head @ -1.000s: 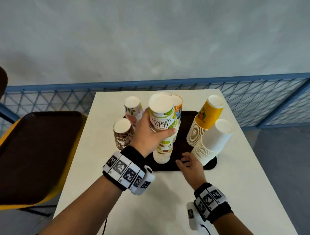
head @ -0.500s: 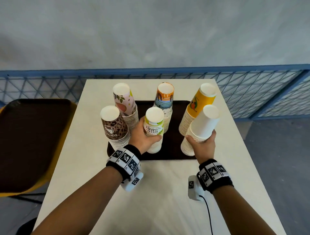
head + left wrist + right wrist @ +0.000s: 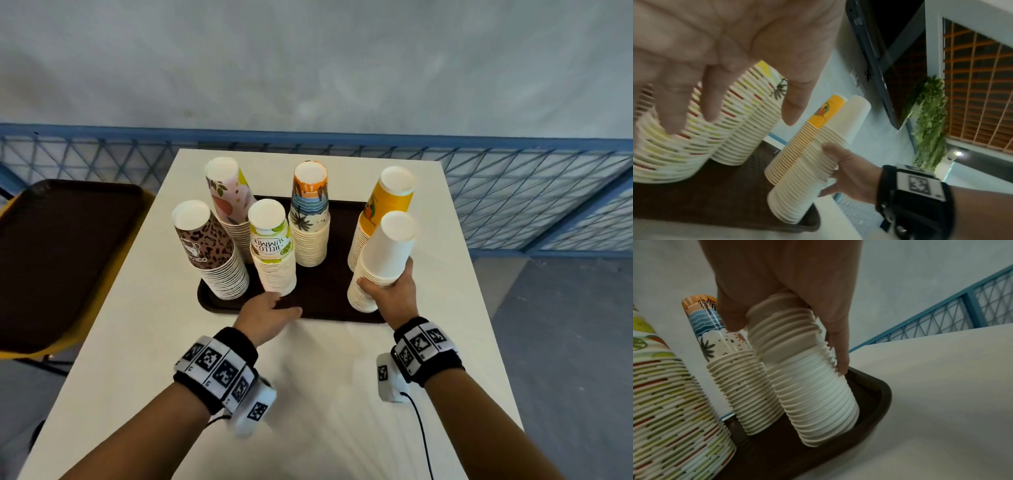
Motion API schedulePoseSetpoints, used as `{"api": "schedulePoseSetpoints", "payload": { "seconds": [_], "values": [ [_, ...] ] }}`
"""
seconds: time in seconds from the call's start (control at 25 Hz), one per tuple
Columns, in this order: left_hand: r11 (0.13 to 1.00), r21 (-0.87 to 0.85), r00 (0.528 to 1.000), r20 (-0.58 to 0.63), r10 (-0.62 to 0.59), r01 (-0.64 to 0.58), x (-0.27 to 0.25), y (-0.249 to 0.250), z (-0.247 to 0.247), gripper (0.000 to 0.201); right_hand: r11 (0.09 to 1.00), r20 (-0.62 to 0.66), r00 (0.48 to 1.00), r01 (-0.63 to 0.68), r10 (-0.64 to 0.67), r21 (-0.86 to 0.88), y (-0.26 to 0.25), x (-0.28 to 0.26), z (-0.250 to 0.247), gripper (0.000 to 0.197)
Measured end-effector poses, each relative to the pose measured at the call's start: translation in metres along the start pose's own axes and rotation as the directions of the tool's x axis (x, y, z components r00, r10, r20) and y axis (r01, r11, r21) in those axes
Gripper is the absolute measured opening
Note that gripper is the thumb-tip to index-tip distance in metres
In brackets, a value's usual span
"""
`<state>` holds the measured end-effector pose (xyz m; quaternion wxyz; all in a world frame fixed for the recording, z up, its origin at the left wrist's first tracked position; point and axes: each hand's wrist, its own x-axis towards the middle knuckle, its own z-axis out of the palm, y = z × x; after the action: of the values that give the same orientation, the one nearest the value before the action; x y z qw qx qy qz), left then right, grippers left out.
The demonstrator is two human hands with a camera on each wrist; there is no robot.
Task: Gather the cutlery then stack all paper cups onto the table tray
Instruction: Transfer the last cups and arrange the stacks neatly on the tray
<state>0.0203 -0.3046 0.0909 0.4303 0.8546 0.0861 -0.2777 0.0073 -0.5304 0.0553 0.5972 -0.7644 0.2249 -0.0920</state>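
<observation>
A dark brown tray (image 3: 322, 298) on the white table (image 3: 308, 394) carries several stacks of upturned paper cups: leopard (image 3: 212, 250), floral (image 3: 227, 195), "Hello Summer" (image 3: 272, 246), beach print (image 3: 310, 216) and yellow (image 3: 387, 198). My right hand (image 3: 390, 291) grips a plain white stack (image 3: 387, 253) around its middle; it leans at the tray's front right corner (image 3: 879, 395), its base inside the rim (image 3: 813, 394). My left hand (image 3: 270, 308) hovers with relaxed fingers over the tray's front edge, just before the "Hello Summer" stack and holding nothing (image 3: 735, 48). No cutlery shows.
A second dark tray (image 3: 61, 253) lies on a yellow seat left of the table. A blue mesh railing (image 3: 513, 192) runs behind and to the right. The near half of the table is bare white surface.
My left hand set the "Hello Summer" stack down on the tray, let go and drew back to the front edge. My right hand took hold of the white stack and keeps it.
</observation>
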Motion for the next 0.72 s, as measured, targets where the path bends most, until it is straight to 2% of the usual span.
{"api": "schedulePoseSetpoints", "payload": {
  "seconds": [0.04,0.12,0.2,0.32,0.36,0.48,0.56,0.64,0.72],
  "values": [
    [0.999,-0.031,0.999,0.011,0.034,-0.034,-0.005,0.009,0.006,0.057,1.000,0.012,1.000,0.004,-0.004,0.000,0.000,0.000,-0.001,0.086],
    [0.975,-0.122,0.982,-0.052,0.179,-0.184,-0.006,0.044,0.013,0.047,1.000,0.029,0.999,0.013,-0.013,0.002,-0.003,-0.002,-0.004,0.085],
    [0.933,-0.173,0.947,-0.127,0.296,-0.315,-0.001,0.088,0.012,0.048,1.000,0.050,0.999,0.011,-0.012,0.014,-0.005,-0.004,-0.004,0.084],
    [0.878,-0.264,0.916,-0.146,0.373,-0.400,0.018,0.148,0.016,0.058,0.999,0.078,0.997,0.013,-0.016,0.032,-0.008,-0.007,-0.009,0.083],
    [0.876,-0.246,0.910,-0.127,0.395,-0.414,0.025,0.163,0.019,0.067,0.999,0.087,0.996,0.010,-0.014,0.044,-0.010,-0.007,-0.010,0.082],
    [0.906,-0.045,0.906,-0.053,0.419,-0.421,0.049,0.190,0.028,0.101,0.997,0.118,0.993,0.001,-0.011,0.081,-0.012,-0.008,-0.012,0.074],
    [0.906,0.005,0.906,-0.009,0.424,-0.424,0.058,0.196,0.036,0.113,0.996,0.127,0.992,0.008,-0.019,0.086,-0.010,-0.007,-0.014,0.073],
    [0.892,0.035,0.892,0.008,0.451,-0.451,0.062,0.195,0.043,0.108,0.996,0.132,0.991,0.004,-0.016,0.091,-0.007,-0.005,-0.014,0.074],
    [0.879,0.079,0.882,-0.015,0.472,-0.469,0.061,0.190,0.047,0.089,0.995,0.138,0.990,0.006,-0.019,0.097,-0.006,-0.004,-0.014,0.074]
  ]
}}
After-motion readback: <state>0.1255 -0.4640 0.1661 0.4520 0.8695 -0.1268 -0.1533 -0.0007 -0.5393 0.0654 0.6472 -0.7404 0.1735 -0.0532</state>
